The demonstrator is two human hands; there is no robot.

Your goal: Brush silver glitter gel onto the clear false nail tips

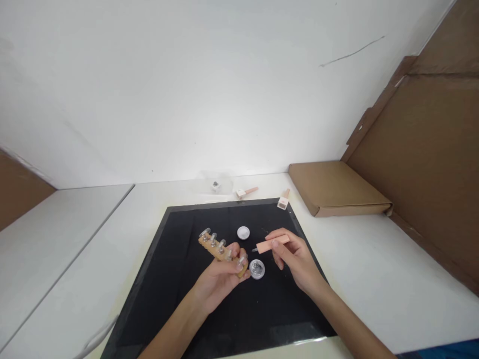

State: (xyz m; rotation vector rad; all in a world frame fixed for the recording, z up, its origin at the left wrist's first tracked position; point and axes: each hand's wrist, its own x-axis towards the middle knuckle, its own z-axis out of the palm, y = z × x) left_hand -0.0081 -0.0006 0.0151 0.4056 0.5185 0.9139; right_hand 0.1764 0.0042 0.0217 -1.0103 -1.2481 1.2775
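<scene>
My left hand (pixel 220 279) is closed on a tan nail stand (pixel 218 252), tilted above the black mat. Several clear false nails (pixel 221 245) sit in a row along the stand. Between the thumb and fingers of my right hand (pixel 299 257) is a peach-handled brush (pixel 273 243), its small dark tip pointing left toward the stand. Just below that tip stands an open small jar (pixel 257 269) with silvery stuff inside, close to my left fingertips. A white round lid (pixel 243 233) lies on the mat behind the jar.
The black mat (pixel 179 299) covers the middle of the white table (pixel 396 269). Behind it lie a clear bag (pixel 224 183) and two bottles (pixel 241 193) (pixel 283 202) with peach handles. A flat cardboard box (pixel 337 187) stands at the back right, against a cardboard panel (pixel 430 164).
</scene>
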